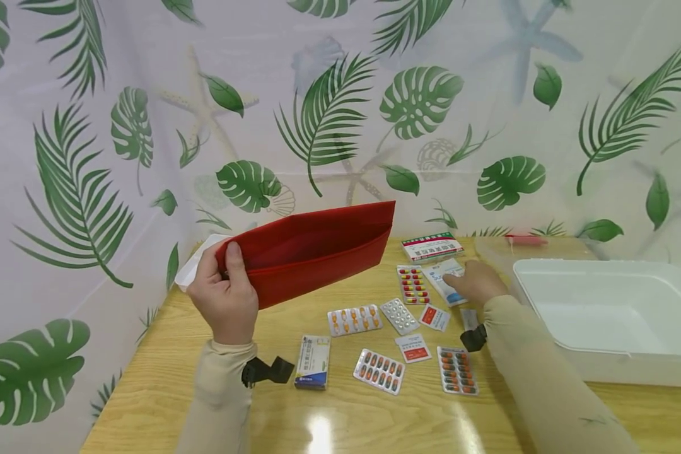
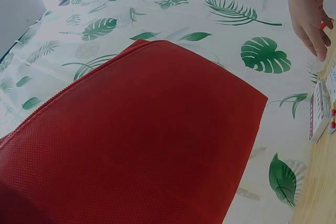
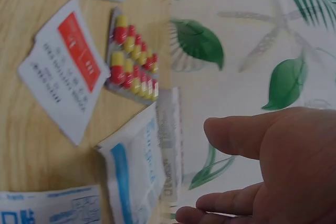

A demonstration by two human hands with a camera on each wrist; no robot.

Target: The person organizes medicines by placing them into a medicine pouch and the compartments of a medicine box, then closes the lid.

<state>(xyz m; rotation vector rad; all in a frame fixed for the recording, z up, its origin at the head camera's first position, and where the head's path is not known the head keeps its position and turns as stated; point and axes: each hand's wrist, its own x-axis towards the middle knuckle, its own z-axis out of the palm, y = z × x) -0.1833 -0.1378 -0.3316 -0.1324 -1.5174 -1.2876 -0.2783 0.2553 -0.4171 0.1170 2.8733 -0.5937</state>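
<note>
My left hand (image 1: 227, 290) grips the left end of a red zip pouch (image 1: 323, 265), its mouth spread and facing up; the pouch (image 2: 142, 135) fills much of the left wrist view. A white item (image 1: 195, 261) shows behind that hand. Over the white and blue packet (image 1: 444, 277) hovers my right hand (image 1: 479, 284), holding nothing. In the right wrist view the right hand (image 3: 283, 166) has its fingers extended beside the packet (image 3: 139, 166), apart from it. Near it lie a red and yellow capsule blister (image 1: 413, 285) and a green and white box (image 1: 432, 247).
Several blister packs (image 1: 379, 372), small red and white packets (image 1: 413, 348) and a blue and white box (image 1: 312, 362) lie on the wooden table (image 1: 164, 378). A white tray (image 1: 607, 366) stands on the right, with a clear lid (image 1: 562, 247) behind it.
</note>
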